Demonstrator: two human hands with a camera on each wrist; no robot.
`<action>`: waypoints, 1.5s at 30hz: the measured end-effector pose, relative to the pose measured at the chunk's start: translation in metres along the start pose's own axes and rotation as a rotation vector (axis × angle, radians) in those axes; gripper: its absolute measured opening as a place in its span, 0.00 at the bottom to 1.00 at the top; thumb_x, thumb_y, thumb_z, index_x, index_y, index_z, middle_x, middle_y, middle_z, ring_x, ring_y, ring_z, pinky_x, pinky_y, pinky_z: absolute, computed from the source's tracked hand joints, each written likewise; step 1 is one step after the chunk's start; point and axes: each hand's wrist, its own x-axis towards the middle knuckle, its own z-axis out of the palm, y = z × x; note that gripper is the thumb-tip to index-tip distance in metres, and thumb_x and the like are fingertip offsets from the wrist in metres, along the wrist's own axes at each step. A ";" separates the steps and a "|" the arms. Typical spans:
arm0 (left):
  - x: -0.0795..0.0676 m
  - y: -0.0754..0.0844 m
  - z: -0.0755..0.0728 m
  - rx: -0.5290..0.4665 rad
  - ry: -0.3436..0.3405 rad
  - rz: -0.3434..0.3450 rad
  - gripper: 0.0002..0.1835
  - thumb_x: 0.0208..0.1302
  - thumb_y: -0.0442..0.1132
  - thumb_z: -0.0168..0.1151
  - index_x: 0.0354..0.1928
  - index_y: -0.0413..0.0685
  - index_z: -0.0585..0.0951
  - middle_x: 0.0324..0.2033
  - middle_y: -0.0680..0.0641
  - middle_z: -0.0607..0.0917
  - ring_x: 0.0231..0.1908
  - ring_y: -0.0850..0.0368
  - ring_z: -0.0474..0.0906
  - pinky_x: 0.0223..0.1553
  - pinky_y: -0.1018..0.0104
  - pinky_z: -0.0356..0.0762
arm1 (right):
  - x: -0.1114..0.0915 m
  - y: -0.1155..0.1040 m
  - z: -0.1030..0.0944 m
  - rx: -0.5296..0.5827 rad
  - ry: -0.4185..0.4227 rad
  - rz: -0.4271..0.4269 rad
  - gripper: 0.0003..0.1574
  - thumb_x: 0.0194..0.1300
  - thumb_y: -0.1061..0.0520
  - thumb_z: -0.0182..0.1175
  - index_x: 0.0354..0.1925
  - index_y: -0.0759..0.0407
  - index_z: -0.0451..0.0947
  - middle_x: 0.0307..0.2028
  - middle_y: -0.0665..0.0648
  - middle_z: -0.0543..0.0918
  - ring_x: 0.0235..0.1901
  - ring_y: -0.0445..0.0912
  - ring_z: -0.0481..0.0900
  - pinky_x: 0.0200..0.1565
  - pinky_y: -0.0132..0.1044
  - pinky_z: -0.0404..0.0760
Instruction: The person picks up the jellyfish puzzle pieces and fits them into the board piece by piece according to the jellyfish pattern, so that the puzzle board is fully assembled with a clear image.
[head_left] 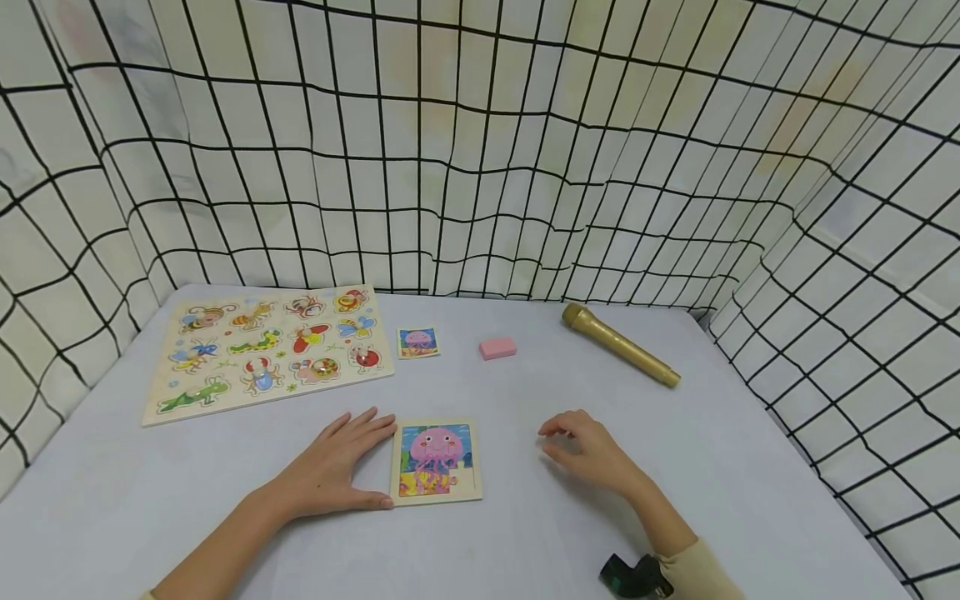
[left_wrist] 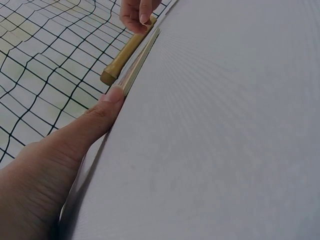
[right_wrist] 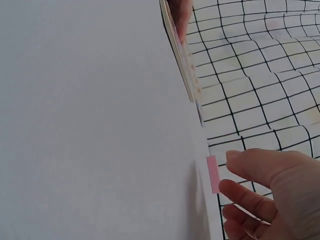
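A square wooden jigsaw puzzle [head_left: 437, 450] with a pink jellyfish picture lies flat on the white table. Its lower right corner shows bare pale wood. My left hand [head_left: 337, 465] rests beside it, fingers spread, with fingertips and thumb [left_wrist: 102, 110] touching the puzzle's left edge. To the right of the puzzle, my right hand [head_left: 588, 454] hovers over the table with loosely bent fingers. In the right wrist view its thumb and fingers [right_wrist: 247, 200] stand apart, and I see nothing between them.
A wooden insect puzzle board [head_left: 277, 392] lies at the back left. Beside it are a small jellyfish picture card [head_left: 417, 342], a pink eraser-like block [head_left: 497, 348] and a gold microphone-shaped object [head_left: 622, 346]. Black netting [head_left: 465, 171] over pale cloth encloses the table's back and sides.
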 end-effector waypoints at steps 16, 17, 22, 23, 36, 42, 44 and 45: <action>0.000 0.000 0.002 -0.004 0.018 0.013 0.55 0.39 0.77 0.55 0.64 0.44 0.66 0.63 0.47 0.67 0.66 0.46 0.53 0.65 0.48 0.44 | -0.035 0.025 -0.027 -0.080 -0.049 0.174 0.19 0.56 0.53 0.65 0.46 0.55 0.77 0.44 0.52 0.75 0.46 0.51 0.70 0.43 0.45 0.72; 0.000 0.000 0.002 -0.005 0.021 0.014 0.55 0.39 0.77 0.56 0.64 0.44 0.66 0.63 0.48 0.68 0.66 0.47 0.54 0.65 0.48 0.44 | -0.036 0.027 -0.028 -0.078 -0.061 0.186 0.19 0.56 0.52 0.65 0.46 0.54 0.77 0.44 0.52 0.75 0.45 0.50 0.71 0.43 0.44 0.72; 0.000 0.000 0.002 -0.002 0.022 0.016 0.55 0.40 0.76 0.55 0.64 0.44 0.66 0.63 0.47 0.67 0.66 0.46 0.54 0.64 0.48 0.44 | -0.042 0.032 -0.035 -0.042 -0.104 0.201 0.18 0.54 0.47 0.66 0.41 0.54 0.77 0.37 0.48 0.74 0.38 0.44 0.70 0.39 0.37 0.73; 0.000 0.000 0.001 -0.003 0.017 0.010 0.55 0.39 0.77 0.55 0.65 0.45 0.66 0.63 0.48 0.67 0.66 0.47 0.53 0.65 0.48 0.44 | -0.042 0.033 -0.036 -0.033 -0.109 0.197 0.18 0.54 0.47 0.66 0.40 0.54 0.76 0.35 0.47 0.74 0.37 0.43 0.70 0.39 0.36 0.73; 0.000 -0.001 0.000 0.001 0.018 0.023 0.55 0.40 0.76 0.56 0.64 0.43 0.66 0.63 0.47 0.67 0.66 0.46 0.54 0.65 0.48 0.44 | -0.042 0.029 -0.039 0.050 -0.159 0.223 0.22 0.50 0.50 0.69 0.39 0.56 0.72 0.34 0.49 0.74 0.36 0.42 0.70 0.37 0.33 0.73; 0.000 -0.001 0.001 -0.002 0.008 0.011 0.55 0.40 0.77 0.55 0.65 0.45 0.65 0.63 0.48 0.67 0.66 0.48 0.53 0.65 0.49 0.43 | -0.042 0.027 -0.038 0.115 -0.146 0.200 0.17 0.55 0.55 0.66 0.39 0.57 0.71 0.29 0.49 0.74 0.30 0.40 0.70 0.30 0.30 0.72; 0.000 -0.001 0.001 -0.001 0.010 0.012 0.55 0.40 0.77 0.55 0.65 0.45 0.65 0.63 0.48 0.67 0.66 0.48 0.53 0.65 0.49 0.43 | -0.042 0.028 -0.037 0.115 -0.133 0.181 0.12 0.58 0.57 0.63 0.39 0.57 0.72 0.28 0.48 0.75 0.28 0.38 0.70 0.29 0.29 0.73; 0.000 -0.001 0.001 -0.002 0.011 0.013 0.55 0.40 0.77 0.55 0.65 0.45 0.65 0.63 0.48 0.67 0.66 0.48 0.53 0.65 0.49 0.43 | -0.042 0.029 -0.037 0.115 -0.126 0.170 0.10 0.60 0.58 0.61 0.39 0.57 0.72 0.28 0.48 0.75 0.28 0.38 0.70 0.28 0.30 0.73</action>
